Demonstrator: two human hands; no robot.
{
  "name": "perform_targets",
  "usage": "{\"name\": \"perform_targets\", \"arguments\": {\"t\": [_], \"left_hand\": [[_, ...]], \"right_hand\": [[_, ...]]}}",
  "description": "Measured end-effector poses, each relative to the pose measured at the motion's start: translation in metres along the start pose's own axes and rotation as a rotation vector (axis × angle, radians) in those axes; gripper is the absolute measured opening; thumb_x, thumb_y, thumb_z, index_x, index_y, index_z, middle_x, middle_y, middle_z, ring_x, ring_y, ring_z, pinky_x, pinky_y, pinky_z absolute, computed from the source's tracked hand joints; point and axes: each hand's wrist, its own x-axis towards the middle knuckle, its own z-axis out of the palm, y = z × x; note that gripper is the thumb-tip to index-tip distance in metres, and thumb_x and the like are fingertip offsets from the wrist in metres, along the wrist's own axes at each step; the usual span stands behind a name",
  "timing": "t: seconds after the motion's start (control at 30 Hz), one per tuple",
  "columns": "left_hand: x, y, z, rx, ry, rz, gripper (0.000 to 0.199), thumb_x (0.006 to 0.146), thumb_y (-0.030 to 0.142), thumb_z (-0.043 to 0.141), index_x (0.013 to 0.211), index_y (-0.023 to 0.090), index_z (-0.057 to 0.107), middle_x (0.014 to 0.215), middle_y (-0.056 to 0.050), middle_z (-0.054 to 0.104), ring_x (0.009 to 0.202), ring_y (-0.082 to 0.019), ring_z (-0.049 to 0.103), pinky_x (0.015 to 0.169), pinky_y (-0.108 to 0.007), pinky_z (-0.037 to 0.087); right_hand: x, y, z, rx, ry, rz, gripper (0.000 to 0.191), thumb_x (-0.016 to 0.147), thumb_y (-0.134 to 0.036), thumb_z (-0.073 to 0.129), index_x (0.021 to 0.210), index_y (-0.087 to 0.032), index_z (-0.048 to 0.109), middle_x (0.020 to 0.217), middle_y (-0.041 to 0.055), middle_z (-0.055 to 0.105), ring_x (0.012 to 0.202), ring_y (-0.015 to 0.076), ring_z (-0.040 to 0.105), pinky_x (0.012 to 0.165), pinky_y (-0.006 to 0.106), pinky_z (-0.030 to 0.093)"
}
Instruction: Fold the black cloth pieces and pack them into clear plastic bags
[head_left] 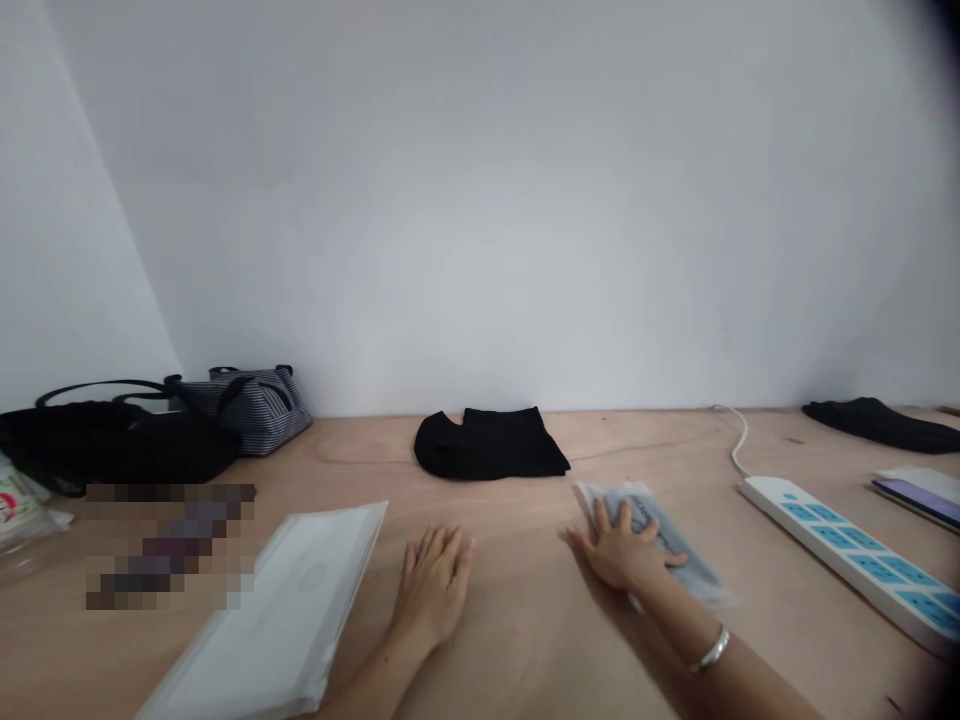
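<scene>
My left hand point(433, 582) lies flat on the wooden table, fingers stretched out, holding nothing. Just left of it is a stack of white, clear-edged plastic bags or sleeves point(277, 600). My right hand point(626, 545), with a silver bangle at the wrist, rests spread on a flat grey packet in a frosted plastic bag point(694, 560). Dark lettering on the packet is partly covered by my fingers. Beyond both hands, near the wall, a black folded cloth piece point(487, 445) with a rounded left end lies flat.
A white power strip point(847, 560) with blue sockets runs along the right, its cord reaching the wall. Past it are a phone point(919, 500) and another black cloth point(885, 422). At left stand a black bag point(120, 440) and a striped bag point(259, 410); a blurred-out object lies before them.
</scene>
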Motion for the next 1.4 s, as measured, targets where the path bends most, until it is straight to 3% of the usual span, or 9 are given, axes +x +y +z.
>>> {"name": "perform_targets", "arguments": {"t": [0.23, 0.4, 0.53, 0.8, 0.97, 1.07, 1.2, 1.27, 1.4], "left_hand": [[-0.006, -0.003, 0.000, 0.146, -0.060, 0.093, 0.062, 0.087, 0.052, 0.022, 0.129, 0.009, 0.039, 0.137, -0.015, 0.033, 0.128, -0.029, 0.024, 0.103, -0.046, 0.021], [0.032, 0.001, -0.024, 0.210, -0.030, 0.231, 0.038, 0.086, 0.026, 0.033, 0.117, 0.013, 0.051, 0.125, -0.013, 0.050, 0.116, -0.024, 0.044, 0.095, -0.037, 0.034], [0.086, 0.001, -0.036, 0.236, -0.004, 0.366, 0.031, 0.083, 0.006, 0.035, 0.100, 0.015, 0.060, 0.130, -0.008, 0.045, 0.128, -0.021, 0.026, 0.103, -0.038, 0.022], [0.118, -0.015, -0.029, 0.297, 0.006, 0.422, 0.028, 0.087, 0.031, 0.050, 0.111, 0.018, 0.050, 0.112, -0.006, 0.053, 0.091, -0.018, 0.056, 0.077, -0.038, 0.048], [0.107, -0.006, -0.042, 0.329, 0.013, 0.426, 0.016, 0.088, 0.016, 0.045, 0.101, 0.017, 0.055, 0.102, -0.006, 0.056, 0.093, -0.017, 0.055, 0.089, -0.040, 0.040], [0.090, 0.001, -0.054, 0.341, 0.018, 0.451, 0.033, 0.080, -0.004, 0.033, 0.090, 0.018, 0.055, 0.090, -0.004, 0.055, 0.091, -0.016, 0.053, 0.101, -0.040, 0.024], [0.045, 0.005, -0.073, 0.331, -0.066, 0.537, 0.034, 0.062, -0.008, 0.041, 0.078, 0.021, 0.050, 0.085, 0.000, 0.053, 0.082, -0.016, 0.052, 0.091, -0.034, 0.034], [0.015, 0.006, -0.086, 0.294, -0.144, 0.573, 0.032, 0.058, -0.006, 0.044, 0.075, 0.022, 0.048, 0.081, 0.002, 0.053, 0.077, -0.016, 0.051, 0.074, -0.027, 0.041], [-0.031, 0.012, -0.101, -0.015, -0.398, 0.523, 0.019, 0.073, 0.012, 0.049, 0.087, 0.026, 0.049, 0.086, 0.004, 0.057, 0.078, -0.015, 0.053, 0.066, -0.023, 0.042]], "right_hand": [[0.034, 0.026, -0.017, 0.008, 0.006, 0.047, 0.077, 0.072, -0.074, 0.022, 0.134, -0.029, 0.030, 0.141, 0.0157, 0.019, 0.119, 0.0530, 0.015, 0.073, 0.076, 0.013], [0.028, -0.001, -0.022, -0.034, 0.325, -0.528, 0.039, 0.085, -0.034, 0.040, 0.118, -0.017, 0.050, 0.123, 0.0187, 0.044, 0.115, 0.0362, 0.035, 0.087, 0.060, 0.023], [0.029, -0.042, -0.017, 0.000, 0.307, -0.761, 0.025, 0.082, -0.021, 0.041, 0.097, -0.018, 0.062, 0.116, 0.0110, 0.052, 0.105, 0.0219, 0.046, 0.090, 0.037, 0.030], [0.064, -0.065, 0.008, 0.062, 0.314, -0.774, 0.033, 0.081, -0.010, 0.036, 0.100, -0.018, 0.061, 0.121, 0.0097, 0.053, 0.122, 0.0238, 0.034, 0.099, 0.050, 0.011], [0.069, -0.067, 0.003, 0.142, 0.345, -0.825, 0.034, 0.077, -0.004, 0.034, 0.088, -0.018, 0.063, 0.097, 0.0074, 0.065, 0.109, 0.0193, 0.048, 0.101, 0.042, 0.013], [0.058, -0.062, -0.008, 0.177, 0.355, -0.864, 0.033, 0.071, -0.001, 0.034, 0.085, -0.016, 0.060, 0.086, 0.0074, 0.064, 0.093, 0.0181, 0.055, 0.096, 0.038, 0.025], [0.019, -0.035, -0.024, 0.190, 0.281, -0.984, 0.035, 0.057, -0.004, 0.044, 0.088, -0.017, 0.053, 0.077, 0.0018, 0.060, 0.078, 0.0167, 0.054, 0.074, 0.027, 0.039], [-0.005, -0.015, -0.032, 0.188, 0.188, -1.067, 0.038, 0.052, -0.005, 0.047, 0.086, -0.020, 0.052, 0.070, -0.0031, 0.058, 0.070, 0.0143, 0.054, 0.066, 0.023, 0.039], [-0.040, 0.011, -0.044, 0.232, -0.351, -1.202, 0.033, 0.061, -0.018, 0.059, 0.094, -0.022, 0.054, 0.069, -0.0051, 0.058, 0.055, 0.0108, 0.052, 0.049, 0.019, 0.037]]}}
